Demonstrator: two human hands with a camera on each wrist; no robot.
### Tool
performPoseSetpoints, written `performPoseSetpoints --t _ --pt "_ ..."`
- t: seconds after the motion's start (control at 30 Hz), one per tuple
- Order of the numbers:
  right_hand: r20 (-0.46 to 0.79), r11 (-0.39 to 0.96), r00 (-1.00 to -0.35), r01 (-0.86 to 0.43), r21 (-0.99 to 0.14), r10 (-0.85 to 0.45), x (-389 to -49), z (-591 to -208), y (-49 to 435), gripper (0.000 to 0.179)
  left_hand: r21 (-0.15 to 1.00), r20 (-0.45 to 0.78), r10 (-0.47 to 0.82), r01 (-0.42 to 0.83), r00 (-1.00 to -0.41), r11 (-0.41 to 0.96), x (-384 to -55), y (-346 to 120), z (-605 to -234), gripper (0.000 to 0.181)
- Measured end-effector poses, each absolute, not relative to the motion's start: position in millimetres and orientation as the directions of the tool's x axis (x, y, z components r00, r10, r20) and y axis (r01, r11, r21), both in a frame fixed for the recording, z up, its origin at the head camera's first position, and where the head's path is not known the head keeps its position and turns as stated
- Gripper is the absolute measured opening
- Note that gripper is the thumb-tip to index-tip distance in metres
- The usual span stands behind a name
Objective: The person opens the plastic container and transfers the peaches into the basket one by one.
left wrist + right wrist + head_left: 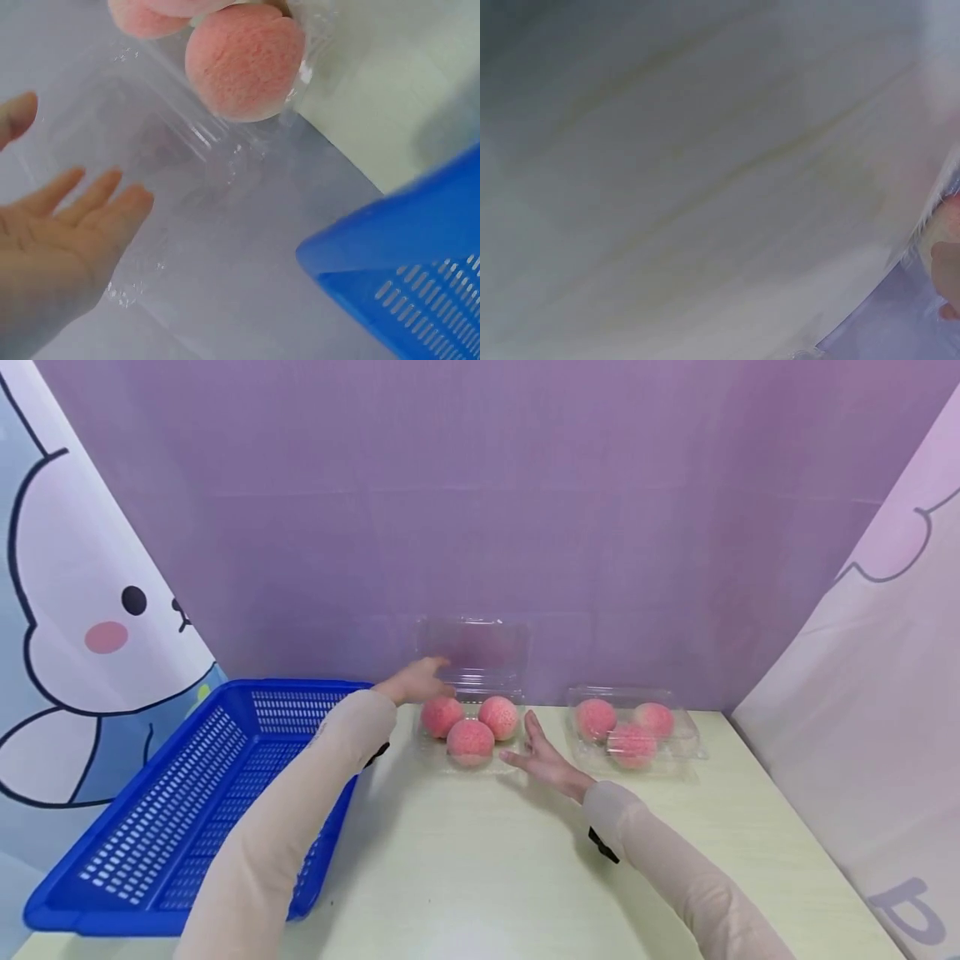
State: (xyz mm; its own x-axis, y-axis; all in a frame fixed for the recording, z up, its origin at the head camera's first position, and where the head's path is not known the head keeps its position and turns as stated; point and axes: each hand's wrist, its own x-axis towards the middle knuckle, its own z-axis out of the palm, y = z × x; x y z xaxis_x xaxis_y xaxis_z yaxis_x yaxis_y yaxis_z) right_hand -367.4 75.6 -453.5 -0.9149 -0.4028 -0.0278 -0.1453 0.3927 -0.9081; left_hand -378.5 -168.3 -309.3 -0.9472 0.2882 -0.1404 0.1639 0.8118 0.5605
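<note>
Three pink peaches (pixel 471 743) sit in a clear plastic clamshell box (pixel 435 764) whose lid (pixel 474 647) stands raised at the back. My left hand (pixel 414 682) reaches over the box's left rear side, close to the lid. Its fingers are extended in the left wrist view, where the hand (pixel 71 240) appears in front of the lid, holding nothing. My right hand (pixel 546 762) is at the box's right side, thumb and fingers spread apart. Whether it touches the box is unclear. Fabric fills most of the right wrist view, leaving a bit of hand (pixel 948 279) at the edge.
To the left stands a large blue perforated basket (pixel 202 827). A second clear box (pixel 686 739) holding three peaches (pixel 632 746) rests on the right, its lid apparently down. Behind the pale table (pixel 465 877) hangs a purple backdrop (pixel 480 510).
</note>
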Motion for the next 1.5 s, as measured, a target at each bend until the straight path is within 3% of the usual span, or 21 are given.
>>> performPoseSetpoints --t 0.23,0.53,0.73,0.97,1.27,1.5 --pt "-0.012 0.37 -0.908 -0.158 -0.916 -0.418 -370.0 -453.8 74.5 0.094 0.437 -0.196 0.328 0.217 -0.924 0.873 -383.5 -162.7 -328.3 0.057" --pt "-0.059 0.295 -0.923 -0.06 -0.954 -0.38 -368.0 -449.5 75.6 0.096 0.388 -0.249 0.186 0.078 -0.951 0.918 -400.5 -157.2 -361.8 0.05" --pt "-0.07 0.264 -0.944 -0.019 -0.964 -0.321 -362.0 -449.4 79.3 0.085 0.329 -0.192 0.163 0.093 -0.968 0.94 -405.1 -155.0 -373.2 0.044" --pt "-0.082 0.253 -0.986 0.044 -0.967 -0.143 -349.4 -446.0 71.5 0.062 0.271 -0.11 0.17 0.135 -0.979 0.953 -409.1 -161.4 -384.7 0.042" --pt "-0.151 -0.081 -0.983 0.16 -0.984 -0.108 -353.4 -452.7 73.4 0.045 0.255 -0.105 0.153 0.122 -0.983 0.959 -409.6 -158.3 -388.2 0.045" --pt "-0.13 -0.102 -0.985 0.142 -0.985 -0.114 -352.9 -449.3 74.2 0.044 0.304 -0.144 0.106 0.058 -0.984 0.951 -410.4 -158.1 -392.8 0.054"
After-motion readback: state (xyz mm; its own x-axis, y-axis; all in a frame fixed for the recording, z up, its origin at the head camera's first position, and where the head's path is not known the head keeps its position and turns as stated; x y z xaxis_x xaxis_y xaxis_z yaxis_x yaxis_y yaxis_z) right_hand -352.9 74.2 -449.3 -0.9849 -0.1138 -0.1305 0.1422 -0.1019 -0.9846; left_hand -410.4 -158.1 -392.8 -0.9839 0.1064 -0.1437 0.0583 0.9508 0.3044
